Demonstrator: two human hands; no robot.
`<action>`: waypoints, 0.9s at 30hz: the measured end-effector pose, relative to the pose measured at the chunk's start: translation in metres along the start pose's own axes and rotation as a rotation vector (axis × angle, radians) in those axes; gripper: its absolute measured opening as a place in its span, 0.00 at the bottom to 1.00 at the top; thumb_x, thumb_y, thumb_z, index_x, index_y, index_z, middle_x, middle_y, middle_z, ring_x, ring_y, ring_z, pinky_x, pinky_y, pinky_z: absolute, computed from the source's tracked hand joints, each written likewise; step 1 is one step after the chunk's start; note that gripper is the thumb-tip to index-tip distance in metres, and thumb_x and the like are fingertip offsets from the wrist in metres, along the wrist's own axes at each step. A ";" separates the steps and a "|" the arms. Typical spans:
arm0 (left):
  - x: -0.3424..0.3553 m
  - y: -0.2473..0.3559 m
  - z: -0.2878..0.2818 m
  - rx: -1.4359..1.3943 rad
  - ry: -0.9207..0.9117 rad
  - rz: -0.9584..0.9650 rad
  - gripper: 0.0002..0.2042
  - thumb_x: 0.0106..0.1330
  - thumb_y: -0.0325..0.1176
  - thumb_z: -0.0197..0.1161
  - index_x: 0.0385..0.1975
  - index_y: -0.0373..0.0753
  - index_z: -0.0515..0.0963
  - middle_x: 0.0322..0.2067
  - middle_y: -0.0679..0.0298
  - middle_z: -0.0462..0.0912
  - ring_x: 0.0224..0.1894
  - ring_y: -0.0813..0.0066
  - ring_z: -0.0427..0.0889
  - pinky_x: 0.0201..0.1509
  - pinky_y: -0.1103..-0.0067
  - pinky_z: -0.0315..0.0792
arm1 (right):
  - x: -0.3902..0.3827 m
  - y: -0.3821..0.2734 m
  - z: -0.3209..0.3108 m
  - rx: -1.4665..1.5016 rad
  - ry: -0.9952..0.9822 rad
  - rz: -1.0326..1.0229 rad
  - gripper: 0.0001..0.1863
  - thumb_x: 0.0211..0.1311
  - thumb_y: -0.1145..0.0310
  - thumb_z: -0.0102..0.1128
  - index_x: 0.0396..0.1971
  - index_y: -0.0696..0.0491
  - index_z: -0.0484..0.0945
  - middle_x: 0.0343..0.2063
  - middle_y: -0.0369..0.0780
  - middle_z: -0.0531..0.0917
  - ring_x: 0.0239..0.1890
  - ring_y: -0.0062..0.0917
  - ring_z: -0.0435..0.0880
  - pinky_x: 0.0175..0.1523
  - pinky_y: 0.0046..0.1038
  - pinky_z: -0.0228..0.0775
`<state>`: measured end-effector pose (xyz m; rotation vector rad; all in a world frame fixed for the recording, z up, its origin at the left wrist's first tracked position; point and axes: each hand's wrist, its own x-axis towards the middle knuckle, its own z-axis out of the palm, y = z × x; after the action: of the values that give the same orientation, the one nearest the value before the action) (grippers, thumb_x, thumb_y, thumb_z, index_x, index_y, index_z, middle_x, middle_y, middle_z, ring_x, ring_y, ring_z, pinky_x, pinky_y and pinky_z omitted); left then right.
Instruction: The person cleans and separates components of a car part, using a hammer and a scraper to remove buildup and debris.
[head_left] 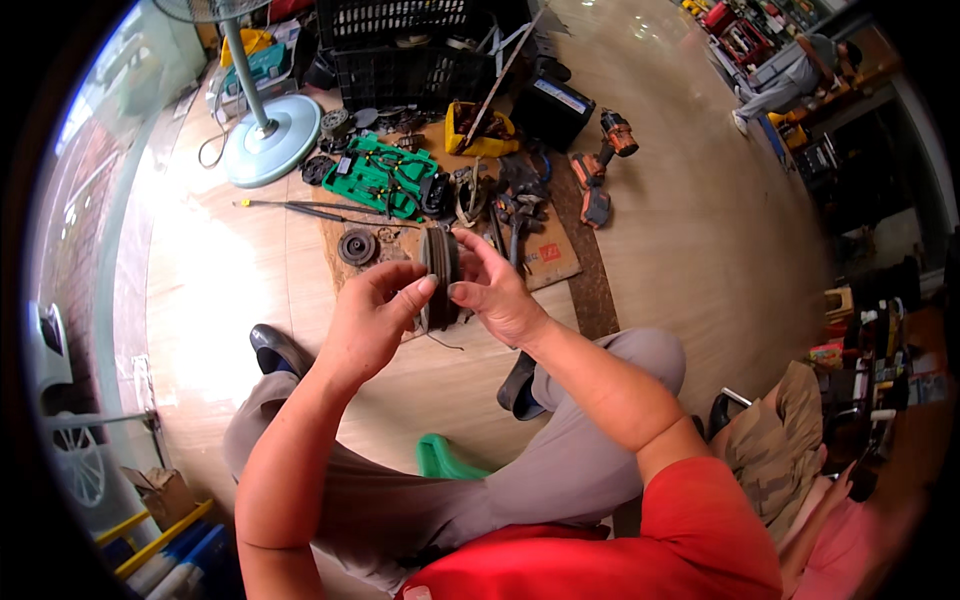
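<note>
Between my two hands is a dark, round grooved pulley [440, 268], turned edge-on so its ribbed rim shows. My left hand [385, 300] pinches it from the left with thumb and fingers. On the other side, my right hand [497, 295] has its fingertips around the rim and its thumb close to the edge. A thin dark wire [440, 341] hangs below it. Just left of the pulley, a dark ring-shaped metal part [357, 247] lies on a flat cardboard sheet [552, 255].
Beyond my hands lie a green tool case [380, 178], a yellow container [482, 130] and a black box [552, 110]. A cordless power tool [596, 170] rests on the floor at right. A fan base [272, 140] stands far left, near black crates [405, 75]. Another person [775, 420] sits at right.
</note>
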<state>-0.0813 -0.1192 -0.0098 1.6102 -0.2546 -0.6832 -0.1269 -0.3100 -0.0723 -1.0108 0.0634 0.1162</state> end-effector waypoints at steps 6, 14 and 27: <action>0.004 -0.009 0.002 0.075 0.040 0.034 0.12 0.66 0.36 0.64 0.38 0.32 0.77 0.24 0.70 0.76 0.24 0.86 0.71 0.26 0.87 0.65 | -0.003 0.007 0.006 -0.315 0.080 -0.110 0.57 0.44 0.65 0.79 0.68 0.61 0.46 0.53 0.44 0.72 0.54 0.28 0.73 0.58 0.29 0.70; 0.006 -0.001 0.005 0.149 0.066 -0.030 0.13 0.64 0.37 0.65 0.38 0.32 0.77 0.23 0.68 0.77 0.23 0.84 0.71 0.25 0.86 0.64 | -0.007 0.004 0.011 -0.788 0.217 -0.267 0.60 0.37 0.57 0.81 0.67 0.60 0.49 0.55 0.51 0.71 0.57 0.40 0.72 0.61 0.36 0.66; 0.028 -0.036 0.019 0.190 0.190 0.214 0.09 0.60 0.29 0.66 0.33 0.28 0.77 0.25 0.63 0.80 0.28 0.82 0.75 0.31 0.81 0.71 | -0.006 -0.003 0.017 -1.291 0.347 -0.687 0.57 0.32 0.62 0.80 0.63 0.61 0.53 0.48 0.51 0.68 0.51 0.48 0.69 0.58 0.42 0.62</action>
<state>-0.0776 -0.1435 -0.0529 1.7856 -0.3545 -0.3467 -0.1322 -0.2981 -0.0601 -2.2703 -0.0607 -0.7457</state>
